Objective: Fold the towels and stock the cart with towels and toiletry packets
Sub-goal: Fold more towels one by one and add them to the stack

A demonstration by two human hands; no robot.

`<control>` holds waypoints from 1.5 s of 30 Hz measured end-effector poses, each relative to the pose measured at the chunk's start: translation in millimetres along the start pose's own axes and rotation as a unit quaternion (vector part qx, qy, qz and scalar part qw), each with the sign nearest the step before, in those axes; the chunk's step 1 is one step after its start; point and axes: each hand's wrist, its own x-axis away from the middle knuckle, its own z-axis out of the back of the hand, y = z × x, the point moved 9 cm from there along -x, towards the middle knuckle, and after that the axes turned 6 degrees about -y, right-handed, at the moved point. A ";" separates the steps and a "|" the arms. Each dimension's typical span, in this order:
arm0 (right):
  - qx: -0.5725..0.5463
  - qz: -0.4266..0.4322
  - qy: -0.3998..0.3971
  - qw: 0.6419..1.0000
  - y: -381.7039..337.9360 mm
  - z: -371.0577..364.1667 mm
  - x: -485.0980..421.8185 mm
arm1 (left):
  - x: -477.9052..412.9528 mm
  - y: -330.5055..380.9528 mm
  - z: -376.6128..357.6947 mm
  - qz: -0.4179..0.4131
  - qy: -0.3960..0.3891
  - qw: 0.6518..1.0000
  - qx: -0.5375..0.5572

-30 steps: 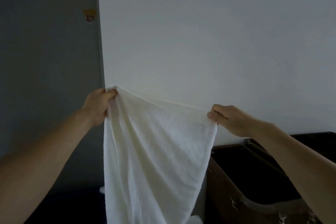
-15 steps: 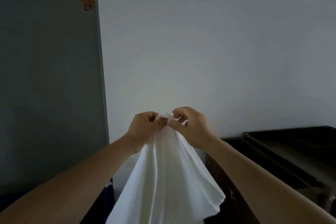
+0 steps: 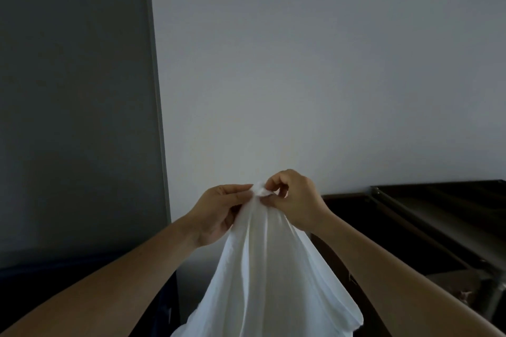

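While both hands meet before the pale wall (image 3: 301,63) in the head view, the left hand (image 3: 219,212) pinches the gathered top of the white towel (image 3: 271,279) between thumb and fingers, and the right hand (image 3: 297,200), fingers curled, pinches the same bunch from the other side, so the cloth hangs in loose folds between the forearms, off any surface. I judge the halving fold is in hand, corners matched. Next, one hand should take both corners while the other catches the hanging fold, near the dark shelved frame (image 3: 427,216) at right, probably the cart.
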 end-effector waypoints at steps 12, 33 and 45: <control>-0.142 0.018 -0.090 0.986 1.6 15.0 -9.0 | -5.6 1.8 -23.7 0.014 -0.098 0.968 -0.229; -0.595 -0.077 0.039 0.799 11.7 55.4 -42.0 | 33.0 -105.2 31.3 0.141 0.031 0.832 -0.535; -0.516 -0.106 -0.168 0.833 11.4 -0.7 -23.9 | -8.5 6.4 -58.2 -0.015 -0.084 0.946 -0.312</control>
